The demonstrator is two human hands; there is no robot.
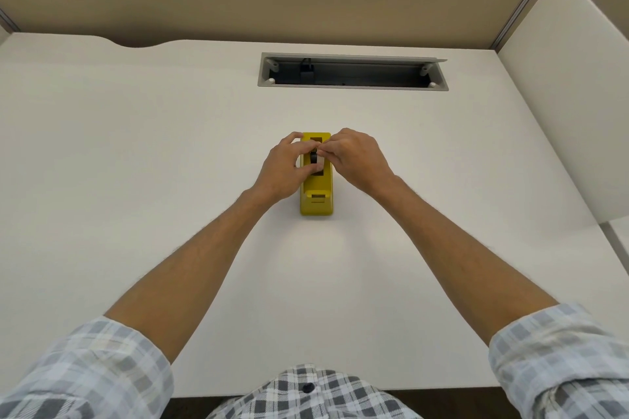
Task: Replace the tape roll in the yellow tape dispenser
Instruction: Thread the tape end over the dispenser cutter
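Note:
A yellow tape dispenser [316,196] stands in the middle of the white desk [136,153], its cutter end toward me. A black spool [313,156] with a tape roll shows in the dispenser's top slot, mostly covered by fingers. My left hand [284,168] pinches the spool from the left side. My right hand [357,158] pinches it from the right side, fingertips meeting over the slot. A pale edge of the tape roll peeks out left of the dispenser under my left hand.
A grey cable tray opening [354,71] with a raised lid is set into the desk at the back. Beige partition walls stand behind. A white side panel [571,95] rises at the right.

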